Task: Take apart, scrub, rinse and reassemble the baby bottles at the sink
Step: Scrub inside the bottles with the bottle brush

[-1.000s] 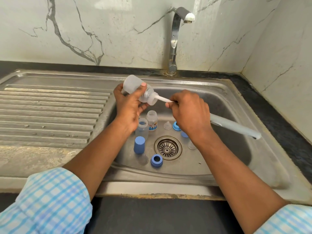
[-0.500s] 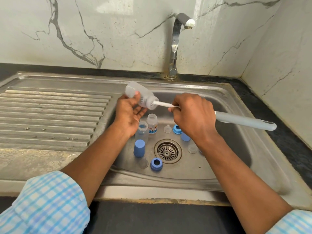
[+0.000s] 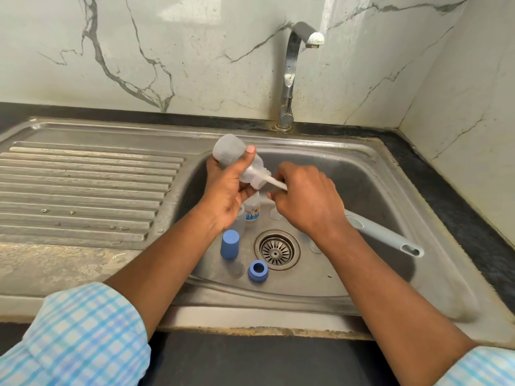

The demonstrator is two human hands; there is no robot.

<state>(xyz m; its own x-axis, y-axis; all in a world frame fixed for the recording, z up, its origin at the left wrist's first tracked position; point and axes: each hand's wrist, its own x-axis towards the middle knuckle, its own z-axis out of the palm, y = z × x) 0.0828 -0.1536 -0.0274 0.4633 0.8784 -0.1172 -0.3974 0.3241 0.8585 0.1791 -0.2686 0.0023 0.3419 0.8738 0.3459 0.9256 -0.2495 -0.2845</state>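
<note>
My left hand grips a clear baby bottle tilted over the sink basin, its mouth pointing right. My right hand grips a bottle brush by its grey handle; the white stem runs into the bottle's mouth. On the basin floor stand a small clear bottle with a printed label, a blue cap and a blue screw ring. Another clear bottle stands partly hidden behind my left wrist. Clear teats lie near the drain.
The tap rises behind the steel sink basin, with no water running. A ribbed draining board lies to the left. Marble wall tiles close in behind and on the right. A dark counter edge runs along the front.
The brush handle has swung down towards the basin's right side, and the bottle has shifted in my left hand, which now grips it with the thumb over its side.
</note>
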